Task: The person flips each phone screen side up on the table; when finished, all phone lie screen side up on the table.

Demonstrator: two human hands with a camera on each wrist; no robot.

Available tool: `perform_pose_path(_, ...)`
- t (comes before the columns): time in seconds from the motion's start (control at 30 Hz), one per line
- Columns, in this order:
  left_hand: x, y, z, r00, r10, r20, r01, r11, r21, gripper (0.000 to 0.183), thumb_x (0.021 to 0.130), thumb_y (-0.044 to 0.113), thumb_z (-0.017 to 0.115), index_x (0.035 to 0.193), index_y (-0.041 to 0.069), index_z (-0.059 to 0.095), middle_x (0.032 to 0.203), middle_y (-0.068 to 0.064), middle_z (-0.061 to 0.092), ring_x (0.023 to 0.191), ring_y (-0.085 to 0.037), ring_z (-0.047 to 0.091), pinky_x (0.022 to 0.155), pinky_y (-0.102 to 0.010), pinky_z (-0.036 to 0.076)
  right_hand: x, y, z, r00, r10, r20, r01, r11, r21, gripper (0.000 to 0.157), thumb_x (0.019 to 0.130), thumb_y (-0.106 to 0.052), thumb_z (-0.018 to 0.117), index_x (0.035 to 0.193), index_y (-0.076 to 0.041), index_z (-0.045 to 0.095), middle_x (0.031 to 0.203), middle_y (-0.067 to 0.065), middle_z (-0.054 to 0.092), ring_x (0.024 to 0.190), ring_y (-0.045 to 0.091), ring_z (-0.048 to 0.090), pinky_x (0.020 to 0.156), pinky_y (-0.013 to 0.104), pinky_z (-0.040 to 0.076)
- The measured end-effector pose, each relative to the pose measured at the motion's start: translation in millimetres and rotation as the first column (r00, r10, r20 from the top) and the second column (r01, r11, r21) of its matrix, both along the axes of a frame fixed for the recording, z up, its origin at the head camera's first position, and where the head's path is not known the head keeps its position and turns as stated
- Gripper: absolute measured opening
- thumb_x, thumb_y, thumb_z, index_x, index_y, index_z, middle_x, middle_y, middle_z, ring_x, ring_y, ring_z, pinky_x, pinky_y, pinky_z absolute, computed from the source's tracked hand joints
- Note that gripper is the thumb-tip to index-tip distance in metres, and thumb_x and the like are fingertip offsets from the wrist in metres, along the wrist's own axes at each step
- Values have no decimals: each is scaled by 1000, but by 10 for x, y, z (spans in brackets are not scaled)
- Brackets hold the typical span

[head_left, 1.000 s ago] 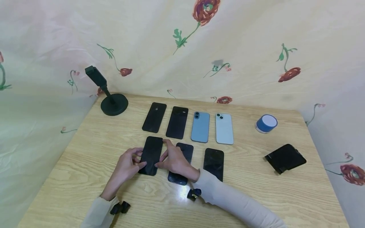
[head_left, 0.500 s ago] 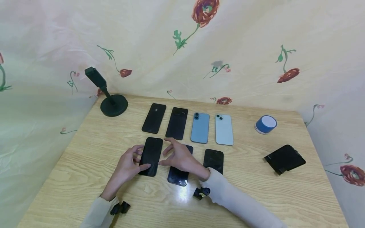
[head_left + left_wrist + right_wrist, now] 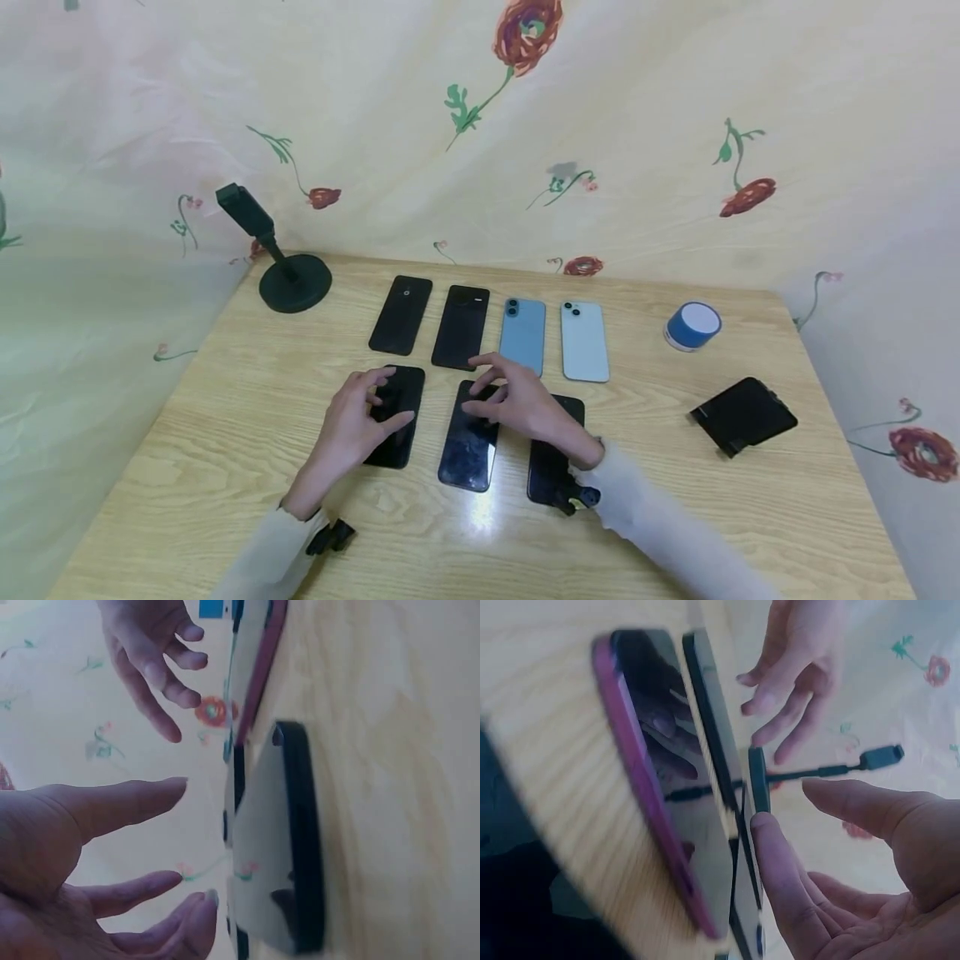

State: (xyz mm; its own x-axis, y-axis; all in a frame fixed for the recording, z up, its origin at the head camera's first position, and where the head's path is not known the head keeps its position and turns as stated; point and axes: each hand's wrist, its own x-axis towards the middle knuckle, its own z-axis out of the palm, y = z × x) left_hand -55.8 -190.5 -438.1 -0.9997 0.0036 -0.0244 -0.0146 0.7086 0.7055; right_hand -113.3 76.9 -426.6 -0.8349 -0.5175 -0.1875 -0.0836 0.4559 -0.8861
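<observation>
In the head view three phones lie screen up in a front row on the wooden table: a left phone (image 3: 407, 387), a middle phone (image 3: 467, 458) and a right phone (image 3: 547, 477). My left hand (image 3: 352, 425) hovers over the left phone, thumb and fingers spread. The left wrist view shows a gap between that hand and the dark-edged phone (image 3: 274, 840). My right hand (image 3: 525, 402) is above the middle phone's upper end, fingers loosely bent and holding nothing. In the right wrist view a pink-edged phone (image 3: 667, 772) lies beneath it.
Behind stand two black phones (image 3: 401, 317), a blue phone (image 3: 525, 329) and a pale blue phone (image 3: 585, 342), all flat in a row. A black stand (image 3: 295, 283) is at back left. At right are a blue-white cylinder (image 3: 692, 325) and a flat black object (image 3: 742, 417).
Both hands have come off the left phone, which they were touching at its edges. The right hand has moved right, over the middle phone; the left hand has lifted slightly with its fingers wider.
</observation>
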Motion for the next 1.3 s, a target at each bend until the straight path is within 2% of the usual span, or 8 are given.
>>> perform_pose_path(0.13,-69,154,15,997,-62,-49,63,998,22,61,87,22,86,141,8,61,128,-17,64,100,-29,69,75,-34,59,-58,194,-19,999,-42,-29,41,999,-7,54,97,-14,73,146,-3,53,115,17,72,83,27,77,65,29,59)
perform_pose_path(0.23,-118,268,42,991,-113,-70,116,993,33,59,89,22,85,141,8,62,128,-15,64,100,-28,69,72,-30,58,-108,333,-40,995,-80,-58,81,997,8,48,98,-14,72,143,-4,56,113,16,74,83,25,77,66,28,59)
perform_pose_path(0.47,-199,556,83,976,-211,-60,213,976,37,56,92,26,82,142,12,62,130,-14,65,103,-26,69,79,-32,55,-200,713,-114,985,-159,-73,161,987,16,46,100,-11,69,143,-2,56,116,22,71,83,27,77,68,36,64)
perform_pose_path(0.57,-221,674,95,968,-245,-48,247,968,45,54,93,28,80,142,12,62,130,-12,64,104,-25,69,79,-32,56,-221,871,-132,978,-187,-89,191,981,38,46,101,-12,68,143,-2,55,119,23,70,85,27,77,69,36,64)
perform_pose_path(0.87,-395,988,117,927,-367,-81,374,921,112,52,97,24,75,144,6,59,134,-18,60,105,-29,67,72,-21,55,-339,1223,-121,948,-271,-170,289,952,98,42,103,-16,65,141,0,57,120,27,69,84,28,75,67,29,62)
perform_pose_path(1.07,-542,1211,122,901,-427,-73,433,893,120,53,99,26,73,145,6,57,137,-18,60,108,-28,66,77,-25,57,-440,1381,-131,924,-329,-194,357,924,134,41,103,-17,64,140,0,58,118,27,67,80,26,73,63,25,59)
perform_pose_path(1.3,-707,1515,170,887,-461,-41,462,884,74,54,100,31,71,148,11,56,138,-15,60,112,-27,65,83,-32,54,-566,1498,-143,905,-366,-215,399,907,135,41,104,-20,64,138,1,59,117,28,66,78,26,70,60,26,59)
